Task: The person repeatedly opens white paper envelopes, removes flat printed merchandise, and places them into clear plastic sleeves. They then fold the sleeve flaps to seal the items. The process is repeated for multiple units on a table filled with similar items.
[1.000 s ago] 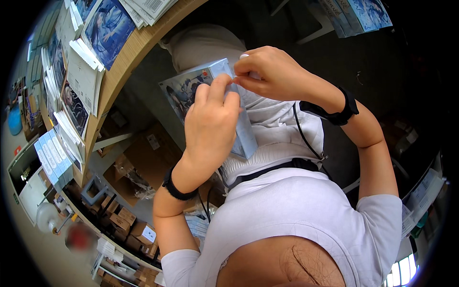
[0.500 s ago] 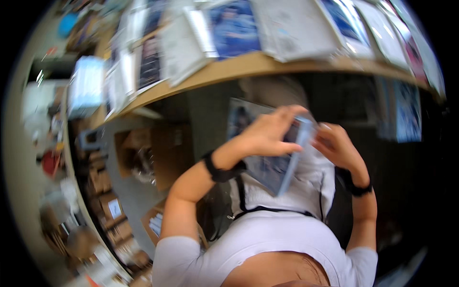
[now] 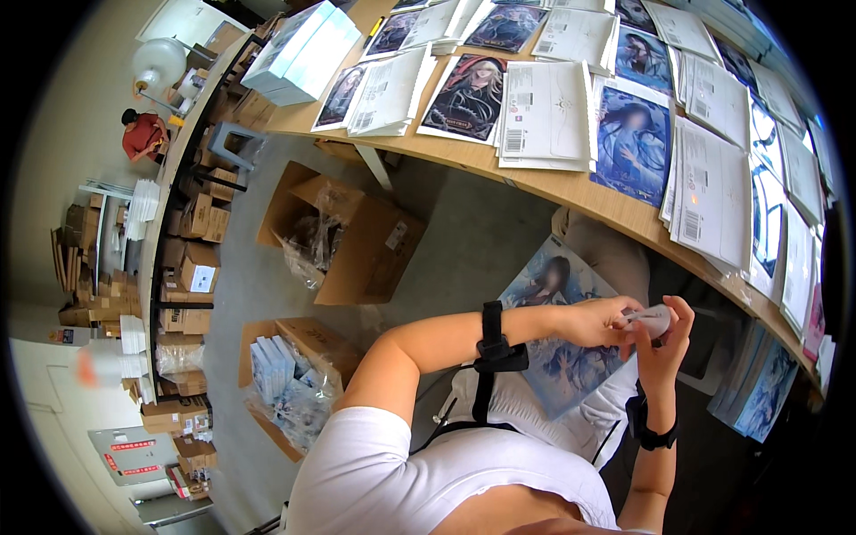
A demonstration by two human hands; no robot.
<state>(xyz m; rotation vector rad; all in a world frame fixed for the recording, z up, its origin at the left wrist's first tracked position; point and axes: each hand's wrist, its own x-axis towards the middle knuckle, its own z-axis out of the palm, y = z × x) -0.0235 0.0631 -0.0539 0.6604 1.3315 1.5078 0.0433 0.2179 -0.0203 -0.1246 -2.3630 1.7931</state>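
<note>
Above my lap, my left hand (image 3: 599,323) and my right hand (image 3: 662,352) meet, fingers closed in a pinch. Between them is a small whitish, curved piece (image 3: 658,319), thin-looking, its kind not clear. Across my thighs lies a flat blue package (image 3: 557,379) printed with an illustrated long-haired figure. My left wrist and fingers pass over it and hide part of its right side. Each wrist wears a black strap.
A wooden table (image 3: 459,153) ahead bears rows of illustrated cards (image 3: 631,143) and white printed packets (image 3: 546,116). Light blue boxes (image 3: 301,53) stack at its left end. Open cartons (image 3: 370,245) with plastic wrap stand on the floor at left. Further left, a person (image 3: 144,134) in red.
The blue package was tilted up with its edge between my hands; now it lies flatter on my lap. My hands have come together around the whitish piece. The view has swung round and sharpened.
</note>
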